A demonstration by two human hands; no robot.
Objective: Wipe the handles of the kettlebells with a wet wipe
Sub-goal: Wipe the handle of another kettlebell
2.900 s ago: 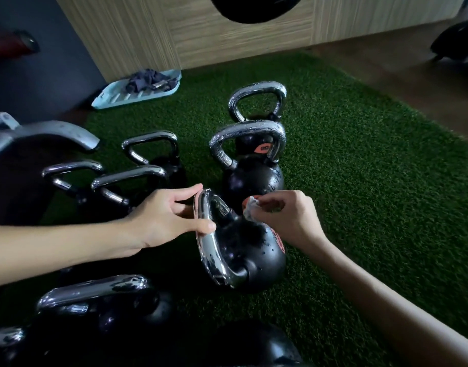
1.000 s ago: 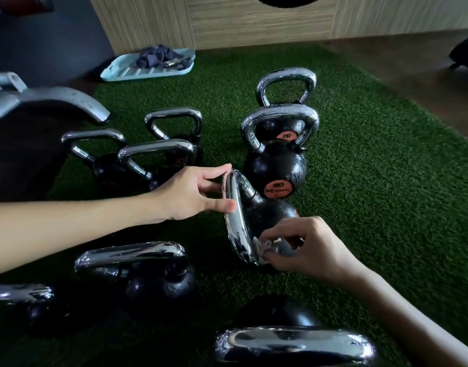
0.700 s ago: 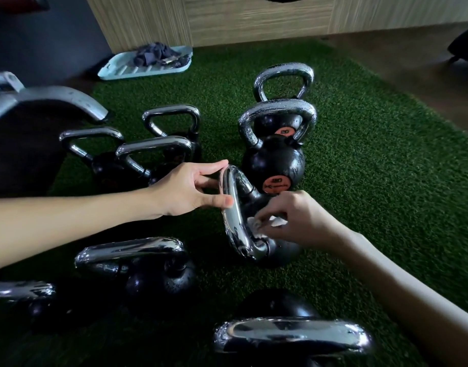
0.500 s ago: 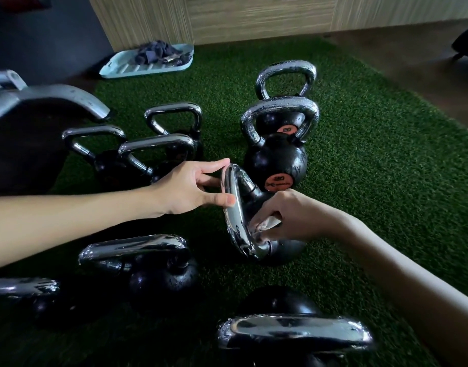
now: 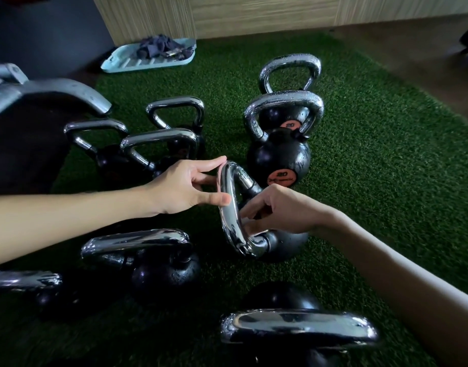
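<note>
A black kettlebell (image 5: 285, 245) lies tipped on its side on the green turf, its chrome handle (image 5: 228, 215) facing me. My left hand (image 5: 185, 186) pinches the handle's upper bend between thumb and fingers. My right hand (image 5: 277, 210) reaches inside the handle loop with fingers curled, pressing a white wet wipe (image 5: 244, 221) against the inner chrome; only a sliver of the wipe shows. Several other chrome-handled kettlebells stand around it.
Two upright kettlebells (image 5: 280, 152) stand just behind, three more (image 5: 161, 144) to the left, others (image 5: 148, 258) close in front. A light blue tray (image 5: 121, 62) with dark cloth lies by the wooden wall. A grey machine part (image 5: 50, 94) juts in at left.
My right hand moved with the wipe from the handle's lower bend up along the inside of the loop. My left hand kept its pinch on the handle's top.
</note>
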